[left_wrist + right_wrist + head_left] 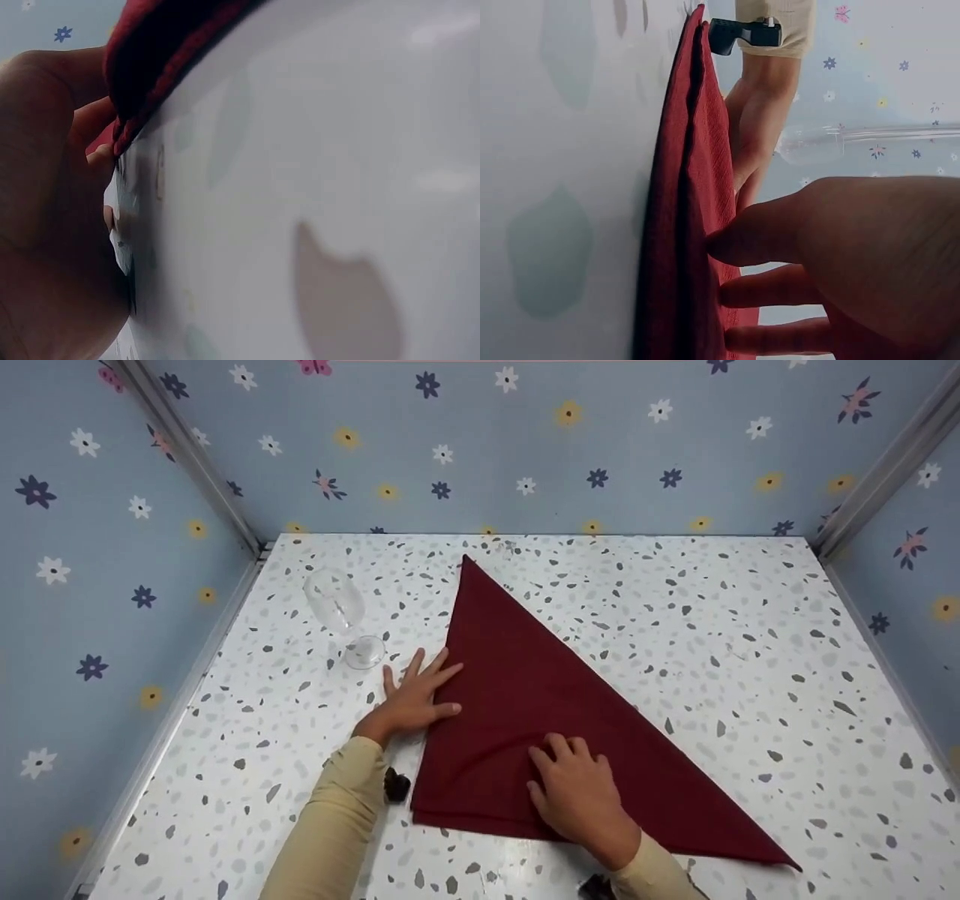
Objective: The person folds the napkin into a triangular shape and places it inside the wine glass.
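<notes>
A dark red cloth [517,675], folded into a triangle, lies flat on the table with its long slanted edge on the right. My left hand [411,699] rests across the cloth's left edge, fingers spread and nearly straight. Lower on the cloth, my right hand [577,795] touches the surface with slightly bent fingers. In the right wrist view, the right fingers [769,289] meet the cloth's upper layer [712,157], and its layered edge shows. The left wrist view shows the left hand [52,187] beside the cloth's edge [180,60].
A clear stemmed glass [335,601] stands beyond my left hand, its foot nearer me. The speckled white table [750,660] is bounded by blue flowered panels [480,450] at the back and both sides. Dark wrist devices [397,785] sit beside the sleeves.
</notes>
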Demonstrator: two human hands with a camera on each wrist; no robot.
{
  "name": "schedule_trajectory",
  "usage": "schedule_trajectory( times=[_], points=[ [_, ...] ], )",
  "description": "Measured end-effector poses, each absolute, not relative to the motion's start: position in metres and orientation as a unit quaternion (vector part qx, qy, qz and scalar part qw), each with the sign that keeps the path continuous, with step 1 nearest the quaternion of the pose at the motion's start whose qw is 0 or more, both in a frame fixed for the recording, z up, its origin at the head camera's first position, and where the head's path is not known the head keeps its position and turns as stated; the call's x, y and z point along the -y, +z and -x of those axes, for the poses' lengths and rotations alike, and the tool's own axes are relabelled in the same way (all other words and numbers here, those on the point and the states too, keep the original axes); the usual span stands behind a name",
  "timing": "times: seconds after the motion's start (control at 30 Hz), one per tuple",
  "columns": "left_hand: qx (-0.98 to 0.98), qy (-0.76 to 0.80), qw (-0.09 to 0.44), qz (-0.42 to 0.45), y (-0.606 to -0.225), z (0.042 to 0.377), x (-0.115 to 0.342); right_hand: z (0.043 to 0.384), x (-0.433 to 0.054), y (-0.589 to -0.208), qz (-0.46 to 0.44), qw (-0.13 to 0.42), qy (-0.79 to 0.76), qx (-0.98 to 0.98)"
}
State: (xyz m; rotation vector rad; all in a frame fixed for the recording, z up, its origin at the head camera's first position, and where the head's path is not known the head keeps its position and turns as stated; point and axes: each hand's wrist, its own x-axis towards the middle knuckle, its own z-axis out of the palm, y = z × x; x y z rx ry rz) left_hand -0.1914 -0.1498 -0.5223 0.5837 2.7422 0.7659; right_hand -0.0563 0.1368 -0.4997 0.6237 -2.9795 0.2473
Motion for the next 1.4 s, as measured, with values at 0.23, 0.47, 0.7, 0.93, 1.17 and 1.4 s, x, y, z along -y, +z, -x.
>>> schedule_trajectory(
  times=[0.23, 0.47, 0.7, 0.93, 1.17, 1.4],
  points=[
    [-0.937, 0.255, 0.129, -0.201, -0.521, 0.192, 0.15, 0.057, -0.137, -0.498, -0.213, 0.032, 0.071, 0.974],
    [-0.938, 0.251, 0.132, -0.201, -0.518, 0.193, 0.148, 0.055, -0.137, -0.496, -0.217, 0.015, 0.077, 0.973],
    [-0.939, 0.246, 0.133, -0.199, -0.518, 0.194, 0.147, 0.056, -0.139, -0.493, -0.222, 0.01, 0.087, 0.971],
    [-0.941, 0.244, 0.131, -0.197, -0.521, 0.192, 0.147, 0.057, -0.142, -0.496, -0.234, 0.018, 0.091, 0.968],
    [-0.943, 0.234, 0.13, -0.199, -0.521, 0.191, 0.146, 0.065, -0.148, -0.497, -0.226, -0.006, 0.102, 0.969],
    [-0.946, 0.224, 0.135, -0.192, -0.52, 0.19, 0.145, 0.07, -0.153, -0.498, -0.217, -0.012, 0.118, 0.969]
  ],
)
